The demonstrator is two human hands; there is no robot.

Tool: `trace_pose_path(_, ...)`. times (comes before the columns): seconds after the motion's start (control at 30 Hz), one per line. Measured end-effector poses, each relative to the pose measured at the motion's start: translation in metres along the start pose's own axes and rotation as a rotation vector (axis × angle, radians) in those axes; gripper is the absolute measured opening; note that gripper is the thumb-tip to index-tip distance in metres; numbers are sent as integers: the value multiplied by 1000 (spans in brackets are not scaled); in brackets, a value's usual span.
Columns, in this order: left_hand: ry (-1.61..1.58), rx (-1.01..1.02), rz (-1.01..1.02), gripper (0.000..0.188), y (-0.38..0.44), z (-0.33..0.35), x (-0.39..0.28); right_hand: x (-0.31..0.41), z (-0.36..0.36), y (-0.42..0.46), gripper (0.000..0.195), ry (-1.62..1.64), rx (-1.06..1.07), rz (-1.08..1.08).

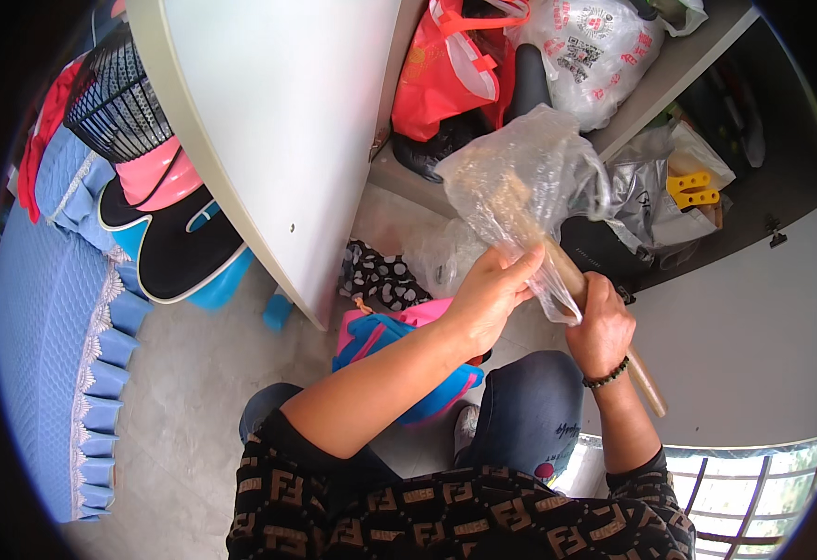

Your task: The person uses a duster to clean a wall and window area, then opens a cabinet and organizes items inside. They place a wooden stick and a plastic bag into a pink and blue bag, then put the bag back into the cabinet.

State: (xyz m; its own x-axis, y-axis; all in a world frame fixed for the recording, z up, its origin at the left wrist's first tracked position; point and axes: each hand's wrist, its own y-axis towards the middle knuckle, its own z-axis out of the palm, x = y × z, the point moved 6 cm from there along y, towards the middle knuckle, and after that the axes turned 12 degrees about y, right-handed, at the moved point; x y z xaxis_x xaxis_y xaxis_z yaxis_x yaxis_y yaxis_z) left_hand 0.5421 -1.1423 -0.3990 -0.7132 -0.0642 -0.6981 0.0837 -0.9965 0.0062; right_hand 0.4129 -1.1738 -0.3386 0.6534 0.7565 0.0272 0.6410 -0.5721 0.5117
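A long wooden handle (645, 381) runs diagonally between the hands, its upper end inside a clear plastic bag (520, 168). Through the bag a tan, blurred shape shows; what it is cannot be told. My right hand (601, 325), with a dark bead bracelet at its wrist, is closed around the handle just below the bag's gathered edge. Higher up, my left hand (496, 290) pinches the plastic of the bag between thumb and fingers, beside the handle.
An open cabinet ahead holds a red bag (443, 77), a white printed plastic bag (597, 56) and yellow-handled items (692, 190). Its white door (275, 112) stands at the left. A blue and pink bag (408, 364) lies on the floor; a blue quilted bed (44, 336) is far left.
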Motion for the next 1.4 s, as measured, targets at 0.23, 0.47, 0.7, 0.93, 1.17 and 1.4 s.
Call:
trace_pose_path(0.23, -44, 90, -100, 26, 4, 7, 29, 23, -1, 3, 27, 36, 122, -34)
trace_pose_path(0.47, 1450, 280, 29, 27, -3, 11, 21, -21, 4, 4, 23, -146, 429, 39)
trace_pose_path(0.7, 1074, 402, -5, 17, -65, 67, 14, -86, 78, -26, 9, -151, 708, -12)
trace_pose_path(0.93, 351, -28, -752, 23, -117, 3, 126, -107, 171, -55, 20, -242, 1087, -140)
trace_pose_path(1.17, 386, -439, -659, 18, -107, -47, 180, -92, 219, -68, 29, -293, 1311, -216)
trace_pose_path(1.4, 1298, -610, -101, 79, -31, -112, 246, -62, 218, -54, 20, -249, 1212, -370)
